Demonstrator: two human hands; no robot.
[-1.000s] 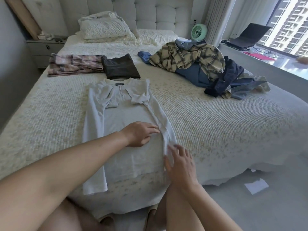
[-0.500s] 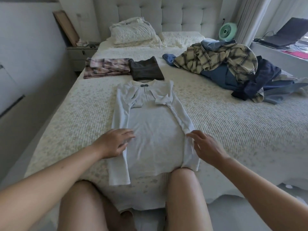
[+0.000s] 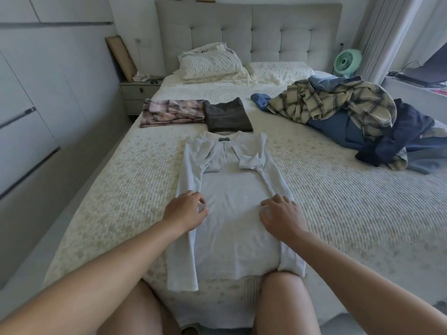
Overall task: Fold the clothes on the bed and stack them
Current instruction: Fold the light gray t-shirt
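The left hand (image 3: 185,210) has crossed from the middle of the shirt (image 3: 232,197) to its left sleeve, the right hand (image 3: 280,217) onto the right side; both lie with loosely curled fingers on the cloth, gripping nothing clearly. The shirt lies flat near the foot of the bed (image 3: 338,213), ready for side folds. Bare quilt flanks it; folded pieces (image 3: 198,113) lie beyond, the pile (image 3: 350,117) far right.

One white top (image 3: 232,213) laid flat, two folded garments (image 3: 173,112) (image 3: 227,116), two pillows (image 3: 210,65) (image 3: 278,70), one fan (image 3: 347,61)

pillows (image 3: 210,65) by headboard | green fan (image 3: 347,61) right | nightstand (image 3: 137,95) left | possibly laptop (image 3: 425,73)
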